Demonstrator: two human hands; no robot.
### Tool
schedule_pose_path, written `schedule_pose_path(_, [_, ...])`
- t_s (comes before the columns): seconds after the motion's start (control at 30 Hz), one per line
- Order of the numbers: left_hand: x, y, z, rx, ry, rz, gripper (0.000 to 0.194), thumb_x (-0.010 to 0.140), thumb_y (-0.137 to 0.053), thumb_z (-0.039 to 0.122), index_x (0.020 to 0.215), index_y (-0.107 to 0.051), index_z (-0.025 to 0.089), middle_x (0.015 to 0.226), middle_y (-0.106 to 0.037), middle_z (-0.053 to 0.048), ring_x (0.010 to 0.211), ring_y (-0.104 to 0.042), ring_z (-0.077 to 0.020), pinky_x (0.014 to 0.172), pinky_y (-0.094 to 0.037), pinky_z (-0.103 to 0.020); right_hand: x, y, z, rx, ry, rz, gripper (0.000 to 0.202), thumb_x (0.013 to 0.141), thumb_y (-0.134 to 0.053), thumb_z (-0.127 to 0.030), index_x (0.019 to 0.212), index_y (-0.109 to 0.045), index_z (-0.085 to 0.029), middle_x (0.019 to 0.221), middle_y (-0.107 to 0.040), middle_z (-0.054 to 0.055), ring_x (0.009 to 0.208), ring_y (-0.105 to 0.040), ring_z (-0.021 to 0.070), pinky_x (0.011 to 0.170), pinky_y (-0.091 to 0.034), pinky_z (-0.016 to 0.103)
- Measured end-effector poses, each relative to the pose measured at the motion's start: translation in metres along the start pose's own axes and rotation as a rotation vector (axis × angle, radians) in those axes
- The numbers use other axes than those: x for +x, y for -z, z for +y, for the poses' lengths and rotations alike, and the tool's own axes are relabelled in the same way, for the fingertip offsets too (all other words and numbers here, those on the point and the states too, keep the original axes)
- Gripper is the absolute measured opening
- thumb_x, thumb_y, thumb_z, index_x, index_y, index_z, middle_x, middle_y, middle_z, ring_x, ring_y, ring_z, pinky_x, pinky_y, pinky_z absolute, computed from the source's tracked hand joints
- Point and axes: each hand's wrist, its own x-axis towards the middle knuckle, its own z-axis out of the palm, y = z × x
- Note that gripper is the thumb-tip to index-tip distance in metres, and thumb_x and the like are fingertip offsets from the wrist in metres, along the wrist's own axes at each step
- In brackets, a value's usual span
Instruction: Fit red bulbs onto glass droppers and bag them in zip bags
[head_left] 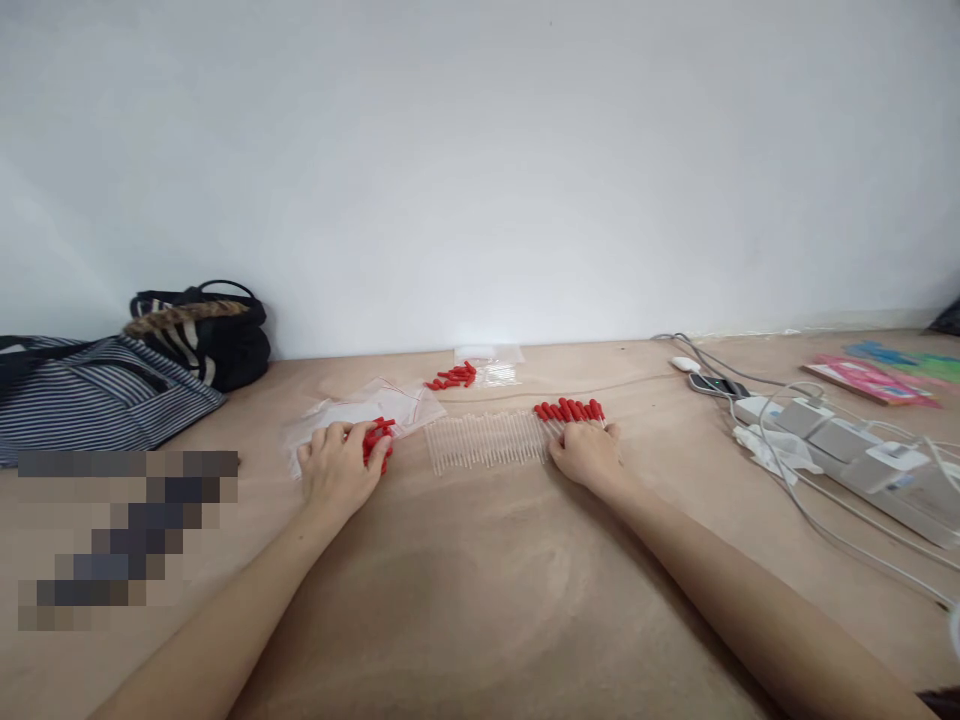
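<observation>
My left hand (341, 462) curls its fingers round several red rubber bulbs (377, 446) beside a clear plastic bag (409, 404). To its right, a row of clear thin dropper tubes (484, 440) lies side by side on the table. At the row's right end, several droppers carry red bulbs (568, 409) on their far ends. My right hand (589, 453) rests over the lower part of these droppers with its fingers bent; the fingertips are partly hidden. A small pile of red bulbs (454, 376) lies farther back, next to a few clear tubes (499, 374).
Striped and black bags (112, 385) sit at the left, near a blurred-out dark patch (139, 530). On the right are a white power strip (847, 450) with cables, a small dark device (716, 386) and pink packaging (870, 378). A white wall (480, 180) bounds the table (465, 590).
</observation>
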Motion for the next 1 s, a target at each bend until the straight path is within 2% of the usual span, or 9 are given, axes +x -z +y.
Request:
schedule_pose_path(0.2, [0.012,-0.004,-0.012,-0.075,-0.007,-0.071,0.03,0.084,-0.042,0.032,0.103,-0.063,0.021,0.105,-0.056,-0.011,0.099,-0.045,-0.0307,0.075,-0.033,-0.04,-0.003,0.001,0.0,0.001,0.014,0.016,0.028,0.079,-0.039,-0.025,0.08,-0.064,-0.012,0.087,-0.064,0.015,0.09,-0.053,0.0291,0.081,-0.026,0.042])
schedule_pose_path(0.3, [0.019,-0.004,-0.013,-0.154,-0.009,-0.123,0.03,0.083,-0.045,0.031,0.107,-0.062,0.024,0.108,-0.056,-0.01,0.1,-0.045,-0.0316,0.078,-0.033,-0.042,-0.004,0.001,0.0,0.046,0.009,0.078,0.026,0.079,-0.039,-0.025,0.08,-0.062,-0.012,0.085,-0.064,0.013,0.089,-0.053,0.0279,0.08,-0.026,0.041])
schedule_pose_path(0.4, [0.027,-0.007,-0.014,-0.216,-0.044,-0.161,0.025,0.081,-0.049,0.029,0.099,-0.066,0.025,0.105,-0.058,-0.008,0.098,-0.048,-0.0305,0.08,-0.033,-0.043,-0.005,-0.001,0.0,0.106,0.028,0.175,0.024,0.081,-0.038,-0.026,0.08,-0.059,-0.014,0.086,-0.064,0.011,0.09,-0.053,0.0262,0.079,-0.025,0.039])
schedule_pose_path(0.5, [0.033,-0.009,-0.018,-0.268,-0.086,-0.136,0.02,0.079,-0.051,0.031,0.085,-0.068,0.024,0.098,-0.06,-0.006,0.093,-0.05,-0.028,0.081,-0.035,-0.041,-0.008,-0.005,0.0,0.168,0.077,0.261,0.022,0.083,-0.037,-0.026,0.081,-0.056,-0.016,0.086,-0.064,0.009,0.088,-0.052,0.0236,0.08,-0.024,0.038])
schedule_pose_path(0.6, [0.034,-0.007,-0.019,-0.317,-0.153,0.0,0.022,0.081,-0.044,0.029,0.081,-0.064,0.019,0.094,-0.06,-0.008,0.093,-0.051,-0.025,0.085,-0.036,-0.038,-0.012,-0.007,0.002,0.222,0.163,0.312,0.018,0.085,-0.037,-0.025,0.082,-0.053,-0.017,0.086,-0.063,0.007,0.087,-0.051,0.0219,0.082,-0.023,0.039])
schedule_pose_path(0.7, [0.022,-0.002,-0.007,-0.382,-0.338,0.105,0.024,0.084,-0.035,0.027,0.085,-0.058,0.017,0.094,-0.058,-0.01,0.095,-0.051,-0.0233,0.087,-0.038,-0.035,-0.019,-0.005,0.004,0.249,0.356,0.309,0.014,0.085,-0.039,-0.023,0.081,-0.051,-0.018,0.086,-0.062,0.005,0.087,-0.049,0.0198,0.082,-0.022,0.037])
schedule_pose_path(0.87, [-0.024,0.003,0.039,-0.432,-0.729,-0.153,0.025,0.087,-0.031,0.023,0.074,-0.052,0.019,0.072,-0.057,-0.005,0.069,-0.055,-0.0193,0.065,-0.043,-0.03,-0.034,-0.001,0.003,0.211,0.768,0.202,0.009,0.084,-0.045,-0.019,0.077,-0.051,-0.018,0.081,-0.06,0.003,0.082,-0.046,0.0171,0.081,-0.023,0.035])
schedule_pose_path(0.93, [-0.036,0.005,0.052,-0.484,-0.785,-0.203,0.024,0.087,-0.034,0.022,0.07,-0.051,0.018,0.069,-0.057,-0.004,0.066,-0.055,-0.0192,0.063,-0.043,-0.03,-0.038,0.0,0.002,0.187,0.821,0.187,0.01,0.083,-0.047,-0.02,0.075,-0.052,-0.017,0.079,-0.059,0.003,0.081,-0.045,0.0171,0.081,-0.023,0.036])
schedule_pose_path(1.0, [-0.041,0.009,0.057,-0.583,-0.75,-0.257,0.015,0.085,-0.042,0.022,0.075,-0.052,0.018,0.075,-0.059,-0.005,0.07,-0.056,-0.0194,0.064,-0.044,-0.03,-0.039,0.001,0.002,0.181,0.829,0.174,0.01,0.083,-0.047,-0.021,0.075,-0.053,-0.017,0.078,-0.059,0.003,0.082,-0.045,0.0174,0.081,-0.023,0.037])
